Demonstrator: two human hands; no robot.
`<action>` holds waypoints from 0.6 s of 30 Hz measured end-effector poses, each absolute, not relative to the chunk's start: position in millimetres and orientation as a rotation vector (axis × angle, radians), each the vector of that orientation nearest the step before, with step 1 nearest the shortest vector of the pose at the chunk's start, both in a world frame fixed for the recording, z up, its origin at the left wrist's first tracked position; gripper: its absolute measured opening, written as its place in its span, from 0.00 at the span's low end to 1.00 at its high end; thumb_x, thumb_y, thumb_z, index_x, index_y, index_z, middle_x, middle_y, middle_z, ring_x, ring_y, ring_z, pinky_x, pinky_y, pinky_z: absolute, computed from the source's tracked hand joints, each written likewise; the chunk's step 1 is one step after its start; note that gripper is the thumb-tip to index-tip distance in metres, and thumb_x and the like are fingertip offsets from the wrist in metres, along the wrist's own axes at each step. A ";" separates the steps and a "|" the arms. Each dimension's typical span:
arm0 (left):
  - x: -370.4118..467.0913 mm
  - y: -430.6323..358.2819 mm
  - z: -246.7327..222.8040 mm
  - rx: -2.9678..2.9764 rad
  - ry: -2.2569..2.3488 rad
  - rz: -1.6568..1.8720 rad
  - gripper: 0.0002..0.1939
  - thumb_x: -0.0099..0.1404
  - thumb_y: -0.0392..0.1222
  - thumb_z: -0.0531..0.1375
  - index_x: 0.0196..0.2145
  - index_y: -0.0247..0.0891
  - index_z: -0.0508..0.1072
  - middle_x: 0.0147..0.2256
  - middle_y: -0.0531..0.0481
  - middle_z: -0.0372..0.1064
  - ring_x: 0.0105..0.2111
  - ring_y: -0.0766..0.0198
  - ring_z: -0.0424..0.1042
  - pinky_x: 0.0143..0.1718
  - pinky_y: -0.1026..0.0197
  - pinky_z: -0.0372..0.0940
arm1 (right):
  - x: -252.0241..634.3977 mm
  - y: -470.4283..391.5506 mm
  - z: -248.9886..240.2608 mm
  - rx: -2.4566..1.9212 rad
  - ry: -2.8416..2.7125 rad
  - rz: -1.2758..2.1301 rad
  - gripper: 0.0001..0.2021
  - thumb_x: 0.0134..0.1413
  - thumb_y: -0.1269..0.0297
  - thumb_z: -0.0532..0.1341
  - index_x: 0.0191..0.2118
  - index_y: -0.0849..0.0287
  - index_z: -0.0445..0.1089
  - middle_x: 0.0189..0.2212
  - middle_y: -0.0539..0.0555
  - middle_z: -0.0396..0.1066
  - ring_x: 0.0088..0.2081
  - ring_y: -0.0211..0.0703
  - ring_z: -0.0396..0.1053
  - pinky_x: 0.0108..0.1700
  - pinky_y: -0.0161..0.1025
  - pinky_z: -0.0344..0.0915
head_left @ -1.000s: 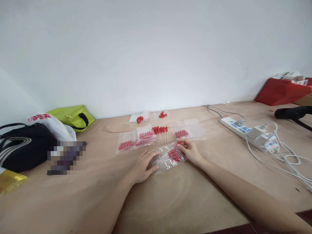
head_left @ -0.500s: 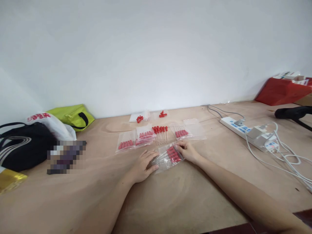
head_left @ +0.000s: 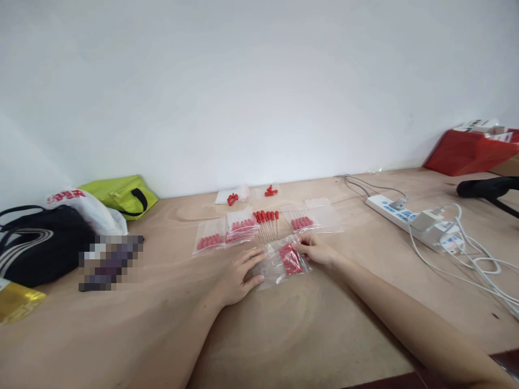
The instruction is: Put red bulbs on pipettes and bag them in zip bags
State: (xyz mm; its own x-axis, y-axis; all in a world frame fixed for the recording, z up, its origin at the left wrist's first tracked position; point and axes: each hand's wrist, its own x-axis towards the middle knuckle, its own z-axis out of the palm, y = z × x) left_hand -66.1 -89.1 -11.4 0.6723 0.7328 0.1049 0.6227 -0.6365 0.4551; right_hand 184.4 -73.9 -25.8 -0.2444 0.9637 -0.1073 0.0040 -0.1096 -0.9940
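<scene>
A clear plastic bag (head_left: 279, 262) with several red-ended sticks inside lies between my two hands. My left hand (head_left: 240, 275) is at its left edge, thumb and fingers closed on that side. Fingers of my right hand (head_left: 318, 250) pinch its upper right part. Just beyond, a row of loose red-headed sticks (head_left: 266, 217) lies on the wooden table (head_left: 259, 335). Left of them are filled bags (head_left: 210, 237), some stacked (head_left: 242, 222); a further filled bag (head_left: 300, 219) lies to the right, beside a flat clear bag (head_left: 324, 213).
Near the wall lie small red pieces (head_left: 232, 199) and more red pieces (head_left: 270, 190) on plastic bags. A white power strip (head_left: 405, 216) with cables is at right, a red bag (head_left: 466, 152) behind it. A black bag (head_left: 48, 243) and a green bag (head_left: 121, 197) stand left.
The right part of the bag and the red ends inside have shifted slightly right and down. My right hand has moved slightly right. My left hand has hardly moved.
</scene>
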 end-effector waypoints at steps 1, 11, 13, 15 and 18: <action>-66.5 -89.7 -11.8 2.476 1.094 0.431 0.25 0.63 0.45 0.51 0.57 0.45 0.52 0.57 0.49 0.50 0.58 0.58 0.48 0.57 0.50 0.47 | 186.3 -74.9 -23.4 -1.118 -1.281 1.519 0.15 0.36 0.53 0.64 0.23 0.61 0.65 0.18 0.46 0.66 0.21 0.34 0.64 0.26 0.33 0.62; -66.7 -92.7 -9.8 2.410 1.186 0.412 0.27 0.62 0.47 0.51 0.57 0.44 0.50 0.57 0.47 0.51 0.57 0.57 0.50 0.56 0.51 0.50 | 223.5 -34.9 -13.9 -1.075 -0.672 1.161 0.05 0.44 0.65 0.60 0.27 0.59 0.64 0.25 0.49 0.71 0.25 0.35 0.68 0.26 0.31 0.66; -66.8 -92.4 -9.8 2.408 1.204 0.394 0.26 0.62 0.47 0.51 0.57 0.43 0.51 0.57 0.47 0.51 0.57 0.56 0.49 0.56 0.50 0.49 | 217.8 -24.9 -19.0 -1.131 -0.646 1.112 0.02 0.46 0.67 0.59 0.27 0.58 0.63 0.26 0.50 0.71 0.27 0.35 0.69 0.27 0.31 0.67; -67.1 -92.0 -10.3 2.408 1.212 0.382 0.26 0.62 0.47 0.51 0.56 0.42 0.52 0.57 0.47 0.51 0.57 0.56 0.49 0.56 0.50 0.49 | 210.9 -19.7 -26.5 -1.199 -0.644 1.093 0.02 0.46 0.69 0.58 0.26 0.58 0.62 0.26 0.50 0.70 0.28 0.35 0.69 0.29 0.32 0.68; -67.1 -91.5 -10.9 2.419 1.206 0.378 0.26 0.62 0.46 0.51 0.56 0.41 0.52 0.57 0.46 0.51 0.57 0.56 0.49 0.56 0.49 0.48 | 209.5 -21.2 -37.2 -1.305 -0.682 1.089 0.05 0.42 0.68 0.60 0.23 0.59 0.62 0.21 0.51 0.68 0.26 0.37 0.69 0.29 0.34 0.68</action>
